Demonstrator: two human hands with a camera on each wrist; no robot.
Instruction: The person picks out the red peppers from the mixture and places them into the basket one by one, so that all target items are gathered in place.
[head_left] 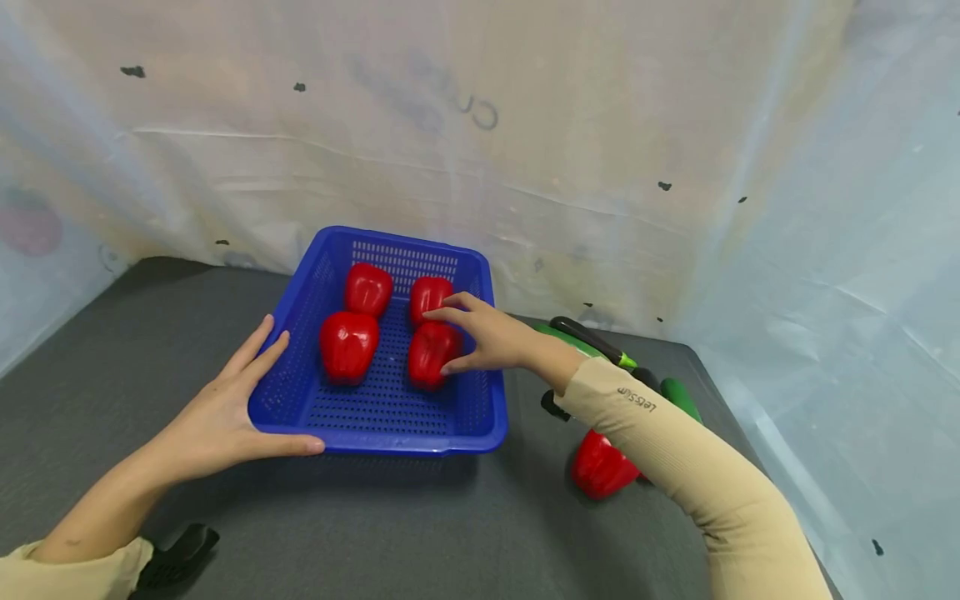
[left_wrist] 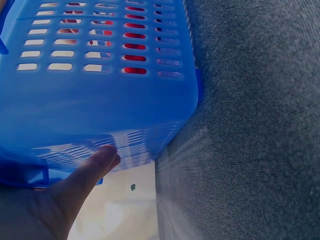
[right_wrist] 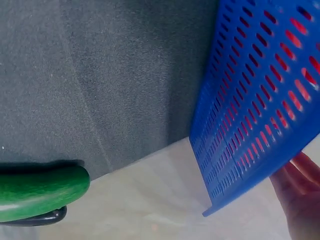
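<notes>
A blue perforated plastic basket (head_left: pixel 375 443) holds several red bell peppers, among them a back-left one (head_left: pixel 368 289) and a front-left one (head_left: pixel 349 346). My left hand (head_left: pixel 221 408) touches the basket's front-left corner. Its thumb lies along the front rim, and its fairly straight fingers rest against the left side. Inside the basket, my right hand (head_left: pixel 491 337) reaches over the right wall and grips the front-right bell pepper (head_left: pixel 431 358) between thumb and fingers. Just behind it sits another bell pepper (head_left: pixel 429 298), close to those fingertips. The right wrist view shows only part of that hand beyond the rim.
Right of the basket, partly under my right forearm, lie a red bell pepper (head_left: pixel 600 467), a dark eggplant (head_left: pixel 588 337), a green cucumber (right_wrist: pixel 45 192) and another long green vegetable (head_left: pixel 678 400). Pale plastic sheeting (head_left: pixel 570 150) walls in the grey table (head_left: pixel 375 533).
</notes>
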